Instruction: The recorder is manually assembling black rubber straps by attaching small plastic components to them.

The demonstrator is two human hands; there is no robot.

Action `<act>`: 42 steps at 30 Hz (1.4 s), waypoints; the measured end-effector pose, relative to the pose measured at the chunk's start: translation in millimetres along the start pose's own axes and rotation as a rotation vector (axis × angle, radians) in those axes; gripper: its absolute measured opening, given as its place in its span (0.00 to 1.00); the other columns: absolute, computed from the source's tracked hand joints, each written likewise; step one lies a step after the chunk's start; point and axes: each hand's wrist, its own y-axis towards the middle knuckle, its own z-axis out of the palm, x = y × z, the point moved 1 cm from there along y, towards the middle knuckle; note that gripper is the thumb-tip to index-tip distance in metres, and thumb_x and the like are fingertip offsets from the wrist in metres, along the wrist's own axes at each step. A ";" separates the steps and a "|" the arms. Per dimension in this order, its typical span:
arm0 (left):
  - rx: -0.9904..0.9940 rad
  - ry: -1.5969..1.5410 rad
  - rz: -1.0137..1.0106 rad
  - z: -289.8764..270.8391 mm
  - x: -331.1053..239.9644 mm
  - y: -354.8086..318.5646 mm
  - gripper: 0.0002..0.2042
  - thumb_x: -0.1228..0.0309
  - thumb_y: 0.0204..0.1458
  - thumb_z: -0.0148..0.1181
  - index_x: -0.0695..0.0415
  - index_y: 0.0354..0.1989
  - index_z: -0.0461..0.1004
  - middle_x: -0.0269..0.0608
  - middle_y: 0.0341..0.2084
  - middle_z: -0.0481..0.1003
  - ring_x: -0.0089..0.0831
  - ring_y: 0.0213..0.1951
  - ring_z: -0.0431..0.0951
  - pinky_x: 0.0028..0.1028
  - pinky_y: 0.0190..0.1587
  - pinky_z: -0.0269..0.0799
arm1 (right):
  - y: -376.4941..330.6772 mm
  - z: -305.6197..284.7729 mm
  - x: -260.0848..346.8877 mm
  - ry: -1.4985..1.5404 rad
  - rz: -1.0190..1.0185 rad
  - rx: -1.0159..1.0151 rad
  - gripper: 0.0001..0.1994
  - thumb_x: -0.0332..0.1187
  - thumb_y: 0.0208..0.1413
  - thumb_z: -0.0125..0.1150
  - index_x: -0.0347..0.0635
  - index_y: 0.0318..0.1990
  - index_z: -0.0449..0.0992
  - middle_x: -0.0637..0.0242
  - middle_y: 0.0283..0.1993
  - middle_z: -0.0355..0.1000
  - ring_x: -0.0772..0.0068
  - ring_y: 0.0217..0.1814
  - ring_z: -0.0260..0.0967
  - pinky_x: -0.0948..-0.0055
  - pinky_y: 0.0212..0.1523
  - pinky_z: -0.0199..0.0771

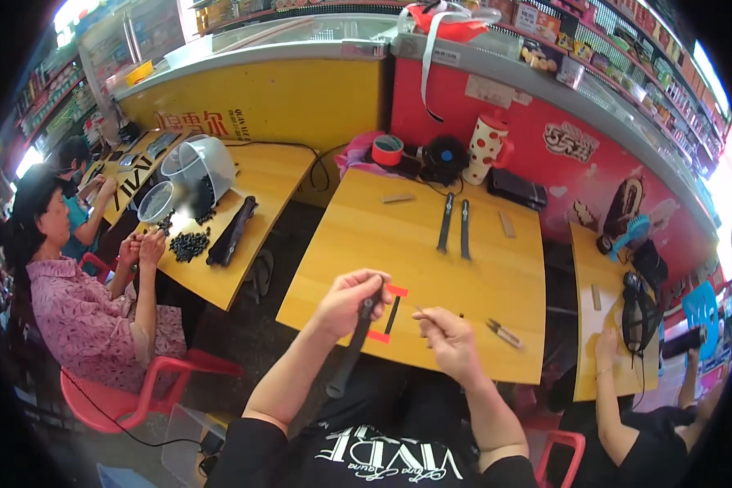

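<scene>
Over the wooden table (431, 252), left hand (348, 301) pinches black strap (354, 346) top.

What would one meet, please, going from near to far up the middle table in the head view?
Right hand → red-edged black frame → pair of black straps → polka-dot jug.

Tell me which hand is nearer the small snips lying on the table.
Right. The right hand sits just left of the snips, apart from them; the left hand is farther left, gripping a dark strap.
</scene>
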 end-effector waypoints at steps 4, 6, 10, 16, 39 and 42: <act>0.118 -0.073 -0.088 14.9 35.9 -36.2 0.12 0.71 0.60 0.49 0.64 0.48 0.72 0.46 0.34 0.77 0.28 0.27 0.76 0.27 0.34 0.74 | -30.1 20.1 10.2 -0.161 -0.229 -0.037 0.04 0.25 0.58 0.54 0.33 0.36 0.74 0.63 0.24 0.67 0.74 0.23 0.65 0.76 0.24 0.64; 0.061 -0.157 -0.142 33.6 44.7 -54.1 0.13 0.70 0.61 0.48 0.63 0.50 0.70 0.45 0.33 0.76 0.29 0.28 0.76 0.29 0.36 0.74 | -43.6 16.9 19.9 -0.207 -0.201 -0.046 0.03 0.24 0.56 0.56 0.33 0.35 0.74 0.56 0.28 0.69 0.56 0.28 0.70 0.69 0.27 0.69; 0.189 -0.315 -0.206 36.9 68.4 -73.5 0.17 0.66 0.63 0.45 0.61 0.57 0.65 0.39 0.28 0.73 0.30 0.27 0.75 0.33 0.35 0.73 | -64.1 11.1 23.5 -0.434 -0.265 -0.107 0.02 0.23 0.53 0.57 0.35 0.34 0.73 0.57 0.26 0.68 0.55 0.25 0.69 0.66 0.24 0.67; 0.136 -0.194 -0.267 44.9 74.4 -76.2 0.18 0.65 0.64 0.43 0.60 0.57 0.64 0.36 0.26 0.70 0.23 0.22 0.69 0.22 0.24 0.67 | -81.6 6.4 17.9 -0.637 -0.271 -0.131 0.04 0.22 0.47 0.59 0.38 0.32 0.71 0.59 0.24 0.67 0.58 0.25 0.70 0.66 0.23 0.67; 0.086 -0.184 -0.293 45.1 75.4 -71.3 0.17 0.66 0.64 0.41 0.65 0.53 0.67 0.39 0.27 0.71 0.26 0.21 0.70 0.25 0.24 0.67 | -80.3 8.7 7.2 -0.697 -0.229 -0.100 0.07 0.22 0.46 0.58 0.39 0.35 0.73 0.60 0.26 0.68 0.59 0.26 0.71 0.66 0.25 0.69; 0.102 -0.204 -0.287 44.5 76.5 -71.2 0.17 0.65 0.64 0.41 0.65 0.53 0.67 0.39 0.27 0.71 0.26 0.21 0.70 0.25 0.24 0.68 | -81.0 9.1 2.3 -0.683 -0.216 -0.076 0.07 0.22 0.46 0.58 0.39 0.35 0.73 0.59 0.26 0.69 0.59 0.26 0.71 0.66 0.24 0.69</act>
